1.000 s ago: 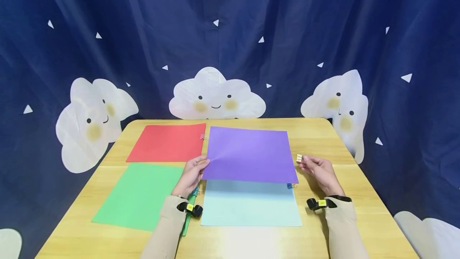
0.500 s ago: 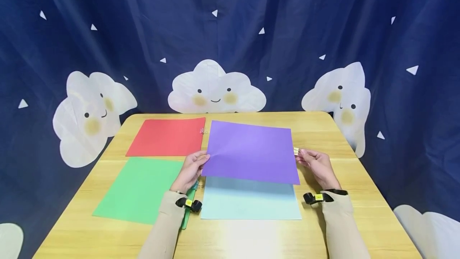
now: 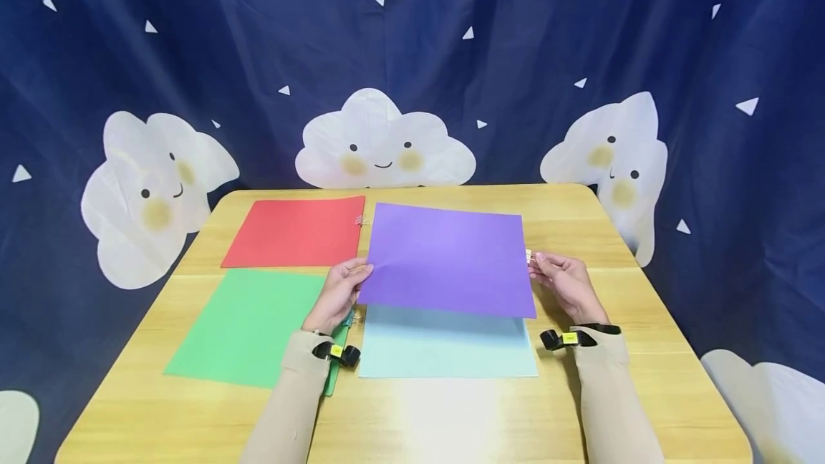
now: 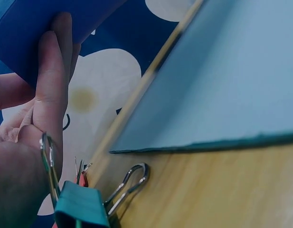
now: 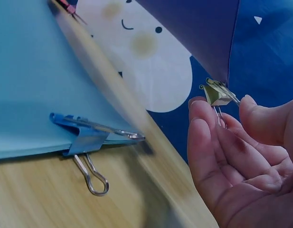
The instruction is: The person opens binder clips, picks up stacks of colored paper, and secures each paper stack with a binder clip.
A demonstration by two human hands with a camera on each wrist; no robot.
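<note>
A purple sheet of paper (image 3: 445, 260) is held up, slightly tilted, above a light blue paper stack (image 3: 447, 356). My left hand (image 3: 338, 296) pinches its left edge between thumb and fingers. At the opposite edge, my right hand (image 3: 570, 288) pinches a pale yellow binder clip (image 5: 218, 93) by its wire handles. In the right wrist view the clip's mouth is right at the purple paper's edge. A blue binder clip (image 5: 89, 137) grips the light blue stack's right side; the purple paper hides it in the head view.
Left of the light blue stack lies a green paper stack (image 3: 248, 328), with a teal binder clip (image 4: 80, 206) on its right side. Behind it is a red paper stack (image 3: 296, 233), also clipped at the right. The wooden table (image 3: 464, 424) ends at a dark blue curtain.
My right hand has brought the yellow binder clip leftward from beside the purple paper to its right edge. The left hand keeps its pinch. The head view has tilted downward.
</note>
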